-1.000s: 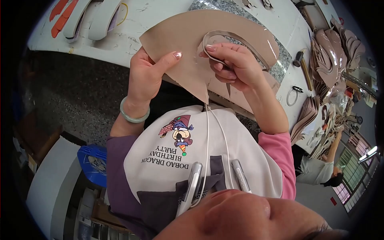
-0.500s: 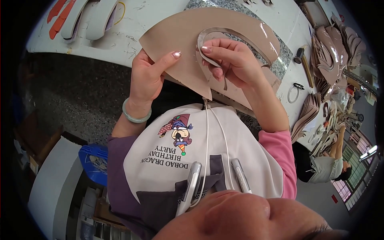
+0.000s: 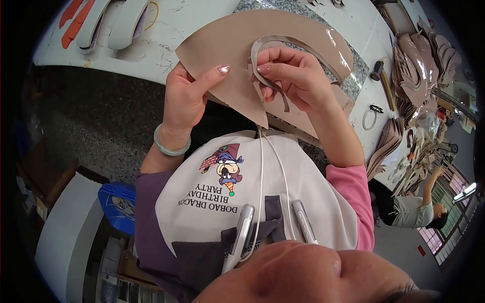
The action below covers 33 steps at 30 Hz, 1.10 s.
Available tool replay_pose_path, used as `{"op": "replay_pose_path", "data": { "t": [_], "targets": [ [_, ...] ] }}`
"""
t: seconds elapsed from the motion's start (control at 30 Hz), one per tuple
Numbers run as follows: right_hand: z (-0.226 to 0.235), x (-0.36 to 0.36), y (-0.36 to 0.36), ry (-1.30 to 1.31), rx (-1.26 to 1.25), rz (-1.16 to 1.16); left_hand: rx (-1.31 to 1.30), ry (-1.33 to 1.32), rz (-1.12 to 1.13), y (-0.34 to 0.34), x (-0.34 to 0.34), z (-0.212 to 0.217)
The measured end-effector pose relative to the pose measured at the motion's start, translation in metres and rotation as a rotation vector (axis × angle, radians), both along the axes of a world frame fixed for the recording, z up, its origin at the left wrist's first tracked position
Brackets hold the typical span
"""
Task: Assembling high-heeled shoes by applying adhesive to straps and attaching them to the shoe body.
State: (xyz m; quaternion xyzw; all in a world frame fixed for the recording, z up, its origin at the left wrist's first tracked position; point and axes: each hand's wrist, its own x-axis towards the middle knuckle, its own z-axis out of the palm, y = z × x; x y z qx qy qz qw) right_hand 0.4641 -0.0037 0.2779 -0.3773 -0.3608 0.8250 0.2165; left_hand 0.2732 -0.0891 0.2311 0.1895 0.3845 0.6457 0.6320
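Observation:
A curved, horseshoe-shaped tan piece of leather-like sheet [image 3: 217, 43] is held above the table's near edge. My left hand [image 3: 189, 98] grips its left side, thumb on top and fingers underneath. A narrow grey strip [image 3: 254, 54] runs along the inner curved edge, and its darker tail [image 3: 286, 103] hangs free. My right hand [image 3: 295, 76] is closed inside the curve, thumb and fingers pinching the strip at the edge. Some right fingertips are hidden behind the sheet.
A grey speckled slab [image 3: 361, 70] lies on the white table [image 3: 131, 58]. A hammer [image 3: 386, 86] and stacked tan pieces [image 3: 386, 144] are to the right. Pale curved parts [image 3: 121, 30] and orange strips [image 3: 76, 25] sit far left. A co-worker [image 3: 414, 209] is at the right.
My right thumb has shifted slightly right along the strip, and the strip's tail has swung a little. My left hand stays put. The co-worker's arm has moved.

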Motion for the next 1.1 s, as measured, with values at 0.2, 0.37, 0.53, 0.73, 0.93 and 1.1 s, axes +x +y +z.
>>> {"op": "replay_pose_path", "data": {
  "t": [0.2, 0.37, 0.53, 0.73, 0.93, 1.1],
  "targets": [
    [0.007, 0.0, -0.001, -0.049, 0.032, 0.022, -0.006, 0.012, 0.002, 0.001, -0.001, 0.001],
    [0.01, 0.008, 0.0, 0.012, 0.055, -0.022, -0.064, 0.007, 0.019, 0.006, -0.004, -0.003],
    [0.009, 0.055, 0.004, 0.423, 0.102, -0.08, -0.151, -0.01, 0.069, 0.016, -0.017, -0.021],
    [0.066, 0.148, -0.015, 0.853, 0.223, -0.236, -0.169, 0.048, 0.118, 0.033, -0.025, -0.026],
    [0.128, 0.227, -0.084, 0.804, 0.638, -0.654, -0.205, 0.236, 0.013, 0.051, -0.028, -0.036],
    [0.121, 0.224, -0.115, 0.378, 0.774, -0.851, -0.153, 0.374, -0.202, 0.077, -0.014, -0.027]
  ]
}}
